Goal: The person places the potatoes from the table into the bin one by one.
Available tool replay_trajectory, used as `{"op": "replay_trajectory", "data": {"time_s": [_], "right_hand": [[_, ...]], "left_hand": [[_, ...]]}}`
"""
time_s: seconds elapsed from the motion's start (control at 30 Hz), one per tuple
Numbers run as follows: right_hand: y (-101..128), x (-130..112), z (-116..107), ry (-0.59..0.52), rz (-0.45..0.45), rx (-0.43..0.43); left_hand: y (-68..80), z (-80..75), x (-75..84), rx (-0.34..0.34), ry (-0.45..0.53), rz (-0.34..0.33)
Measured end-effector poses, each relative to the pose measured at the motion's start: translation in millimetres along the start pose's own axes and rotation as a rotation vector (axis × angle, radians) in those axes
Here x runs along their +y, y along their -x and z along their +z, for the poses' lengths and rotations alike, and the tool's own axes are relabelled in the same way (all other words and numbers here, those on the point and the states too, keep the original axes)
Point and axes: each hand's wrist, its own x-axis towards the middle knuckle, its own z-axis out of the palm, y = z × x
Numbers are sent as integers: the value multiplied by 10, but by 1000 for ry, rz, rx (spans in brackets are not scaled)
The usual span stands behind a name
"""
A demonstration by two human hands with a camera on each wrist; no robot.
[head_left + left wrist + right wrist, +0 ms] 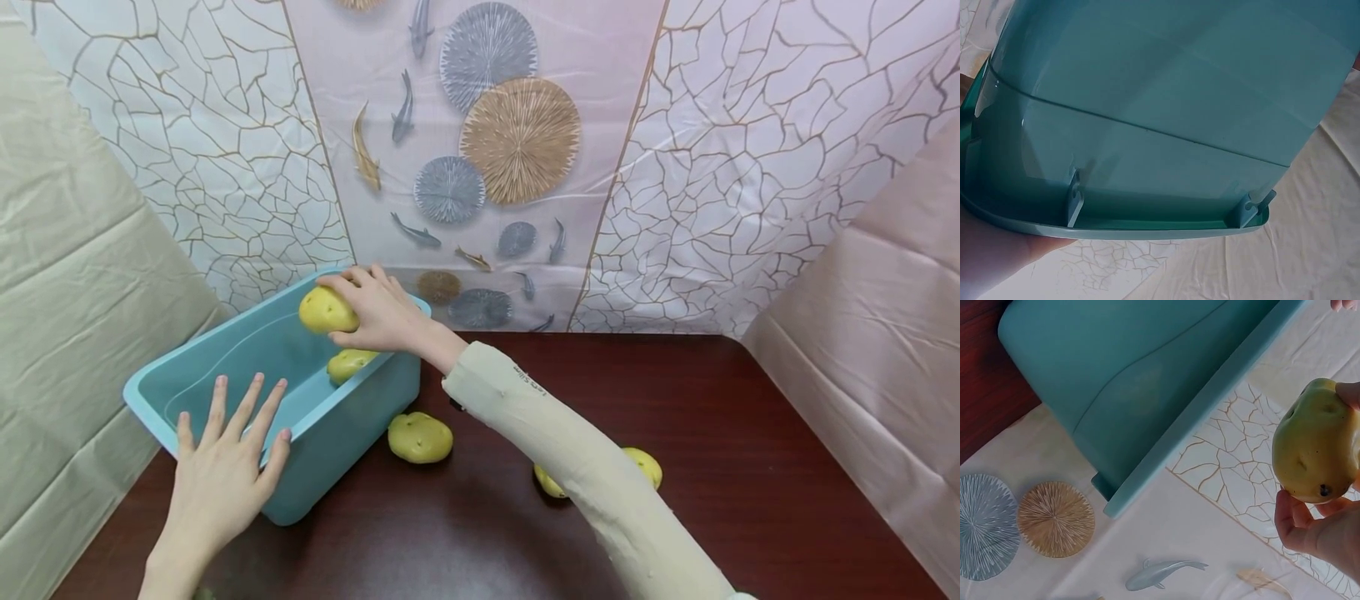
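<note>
My right hand [386, 312] grips a yellow potato [324, 311] above the blue-green plastic bin [300, 504]. In the right wrist view, thumb and fingers pinch this potato [1316, 444] from two sides, and its dimpled skin shows. A second potato [348, 364] lies inside the bin, partly hidden by the near wall. My left hand [221, 479] lies over the bin's near-left rim, fingers straight and spread. The left wrist view has the outer wall [1147, 156] filling most of it, with part of that hand [997, 256] at the rim.
One potato [420, 437] sits on the dark red-brown table [750, 467], just right of the bin. Farther right, yellow potato surfaces [643, 467] show on both sides of my right sleeve [570, 450]. Patterned sheeting [660, 250] hangs behind the table.
</note>
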Motion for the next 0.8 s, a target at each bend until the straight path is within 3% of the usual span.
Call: {"op": "replay_trajectory", "data": {"time_s": [0.8], "right_hand": [[-73,-76,48,38,1,-38]], "left_hand": [[-4,3,-7,-10,10,-2]]}}
